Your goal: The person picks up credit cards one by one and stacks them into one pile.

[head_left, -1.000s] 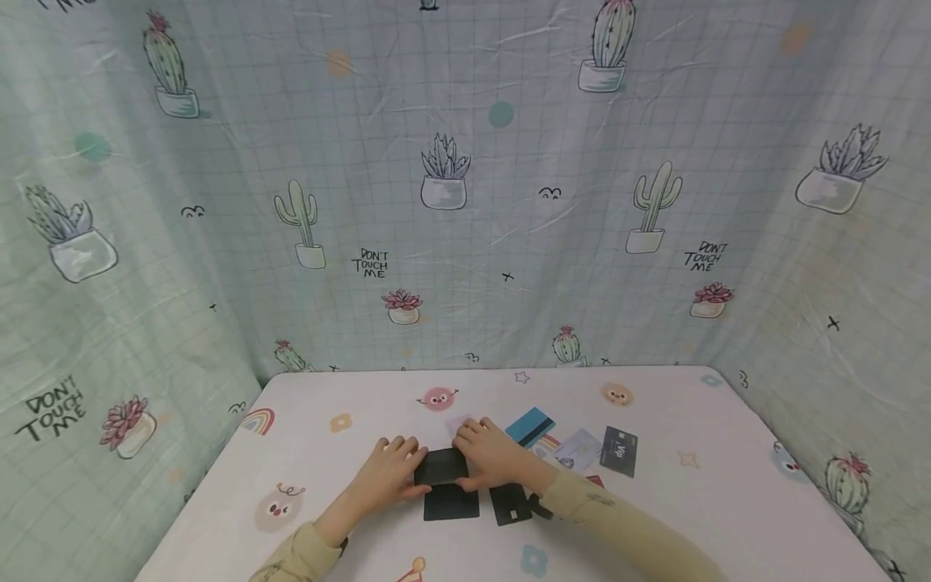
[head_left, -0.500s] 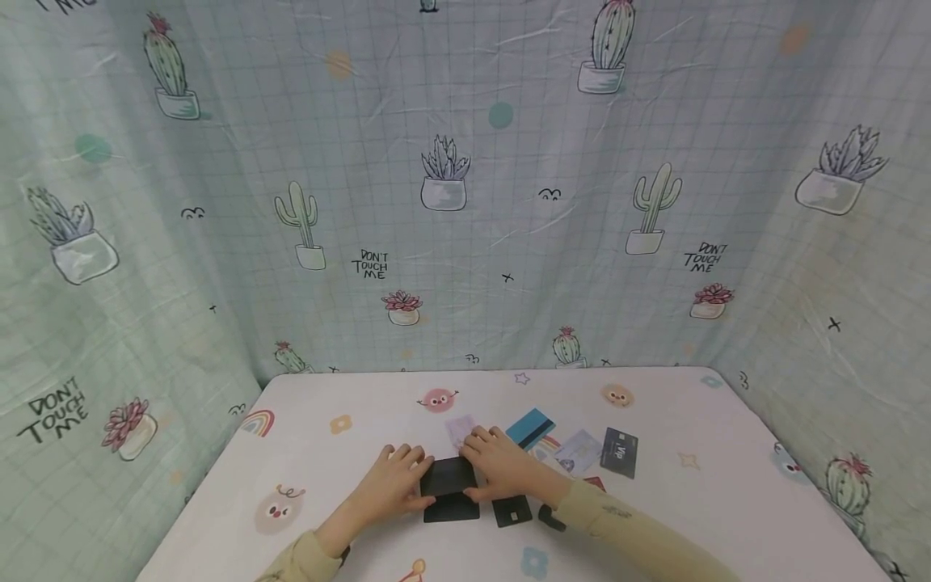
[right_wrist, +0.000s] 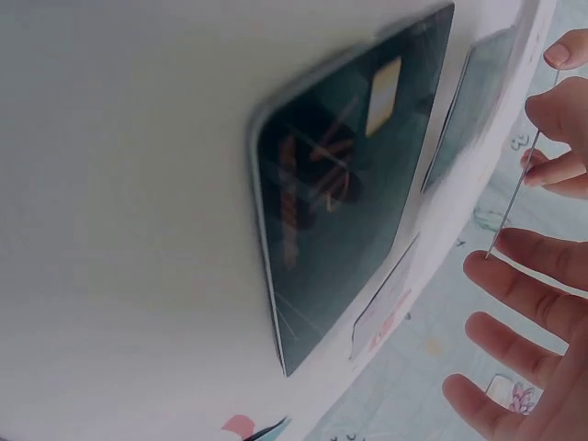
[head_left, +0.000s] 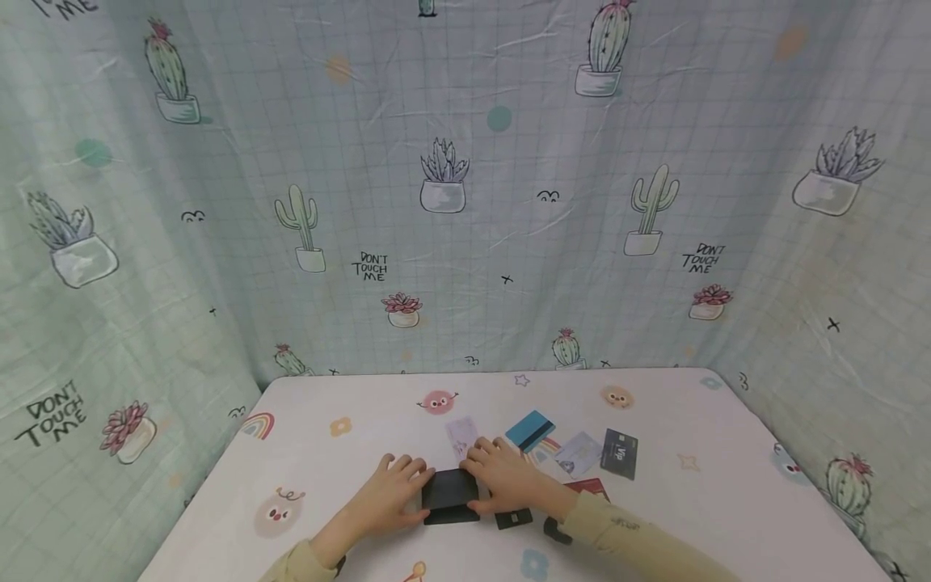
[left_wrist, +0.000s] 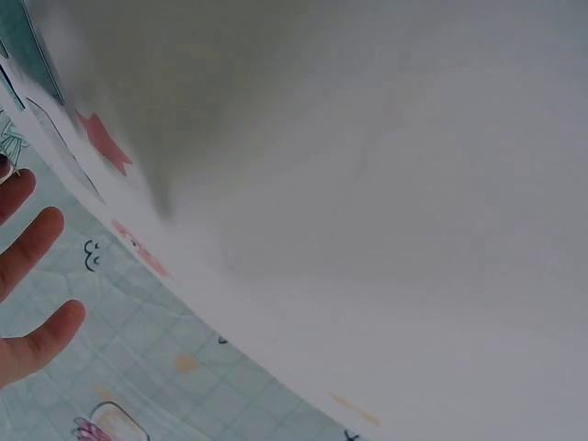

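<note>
Both hands hold a plain black card (head_left: 450, 489) by its opposite sides in the head view. My left hand (head_left: 389, 495) grips the left side, and my right hand (head_left: 503, 478) grips the right. A second black piece (head_left: 451, 516) lies on the table, its far part hidden by the held card. In the right wrist view the held card (right_wrist: 519, 188) appears edge-on as a thin line between fingers (right_wrist: 524, 289). A black chip card (head_left: 514, 518) lies under my right hand. The left wrist view catches only a few left fingers (left_wrist: 41, 340) at its edge.
A blue card (head_left: 530, 431), a pale card (head_left: 579, 454), a dark "Vip" card (head_left: 619, 453) and a red card (head_left: 587, 487) lie to the right. A pale purple card (head_left: 461, 436) is beyond my hands. A patterned curtain (head_left: 509, 242) surrounds the white table (head_left: 349, 465).
Both hands have brought the held card toward me and slightly right, covering more of the black piece below. More of the purple and red cards now shows.
</note>
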### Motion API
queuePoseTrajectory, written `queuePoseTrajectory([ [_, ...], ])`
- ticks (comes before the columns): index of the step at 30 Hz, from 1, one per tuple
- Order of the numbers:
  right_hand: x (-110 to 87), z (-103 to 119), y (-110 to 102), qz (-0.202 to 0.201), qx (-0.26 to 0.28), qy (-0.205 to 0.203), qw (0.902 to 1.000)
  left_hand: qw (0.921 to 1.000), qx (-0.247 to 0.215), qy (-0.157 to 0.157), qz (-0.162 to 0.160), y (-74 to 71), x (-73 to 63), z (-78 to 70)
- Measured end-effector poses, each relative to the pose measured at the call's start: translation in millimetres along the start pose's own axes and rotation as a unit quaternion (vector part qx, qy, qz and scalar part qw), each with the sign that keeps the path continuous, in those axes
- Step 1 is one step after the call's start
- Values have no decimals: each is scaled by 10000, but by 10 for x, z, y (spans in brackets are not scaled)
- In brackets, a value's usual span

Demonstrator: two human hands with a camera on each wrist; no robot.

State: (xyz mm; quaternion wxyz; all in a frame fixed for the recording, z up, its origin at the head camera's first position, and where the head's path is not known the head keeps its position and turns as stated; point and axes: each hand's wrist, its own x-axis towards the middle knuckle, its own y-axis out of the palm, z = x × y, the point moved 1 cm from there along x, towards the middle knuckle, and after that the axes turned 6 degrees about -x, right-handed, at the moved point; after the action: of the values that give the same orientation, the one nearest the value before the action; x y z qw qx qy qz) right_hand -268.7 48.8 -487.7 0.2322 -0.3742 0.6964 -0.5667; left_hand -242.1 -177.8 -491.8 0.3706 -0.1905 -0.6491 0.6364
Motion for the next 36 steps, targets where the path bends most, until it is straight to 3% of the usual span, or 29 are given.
queuePoseTrajectory([
  [12,-65,27,51,-158,-92,-131,9997,9996,146,188,-140,38,-57,-28],
  [27,-144,55,40,0,77,-274,9996,9996,129,201,152,90,-84,-59],
  [36,-146,59,81,-77,6,-333,9994,9994,185,280,55,114,-81,-45],
])
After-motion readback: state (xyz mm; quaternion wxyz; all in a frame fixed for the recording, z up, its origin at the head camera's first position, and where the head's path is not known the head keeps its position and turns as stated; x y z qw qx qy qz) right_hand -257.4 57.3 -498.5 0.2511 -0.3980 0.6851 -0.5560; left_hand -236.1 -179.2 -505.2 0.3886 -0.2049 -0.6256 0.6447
